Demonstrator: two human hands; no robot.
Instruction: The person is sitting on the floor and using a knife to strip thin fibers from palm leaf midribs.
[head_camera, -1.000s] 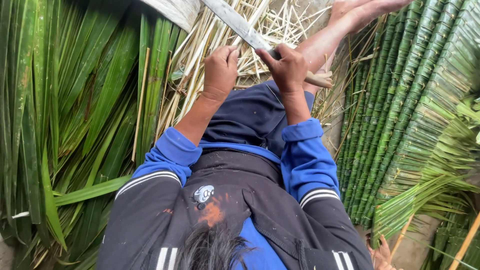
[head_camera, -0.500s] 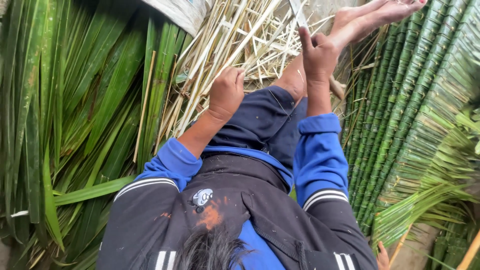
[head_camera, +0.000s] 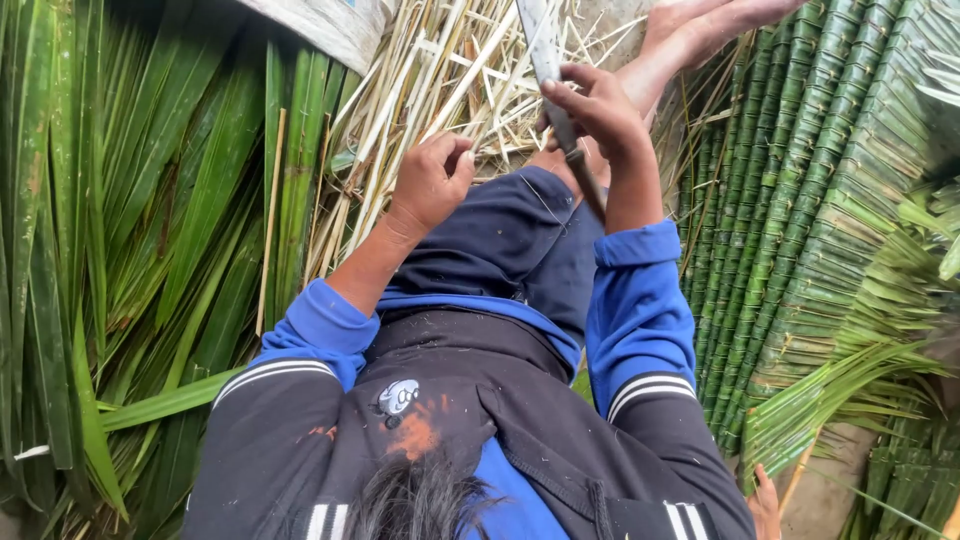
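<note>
My right hand (head_camera: 600, 115) is shut on a long knife (head_camera: 542, 45). Its pale blade points up and away, and its dark handle (head_camera: 585, 180) runs down past my wrist. My left hand (head_camera: 432, 185) hovers over my left thigh with the fingers curled and nothing visible in them. Both arms wear blue sleeves with dark striped upper parts. Under my hands are my dark blue trousers (head_camera: 500, 250). Just beyond the hands lies a heap of pale stripped leaf ribs (head_camera: 440, 70). My bare feet (head_camera: 700, 25) stretch out at the top right.
Long green palm leaves (head_camera: 140, 230) cover the ground on the left. Rows of folded, stitched green leaf panels (head_camera: 800, 190) lie on the right, with loose fronds (head_camera: 850, 380) below them. A grey sack edge (head_camera: 320, 25) shows at the top. Fingers (head_camera: 765, 500) appear at the lower right edge.
The knife lay across my knees with both hands at it. My right hand has swung it upright and nearer, and my left hand has come off and dropped toward the thigh.
</note>
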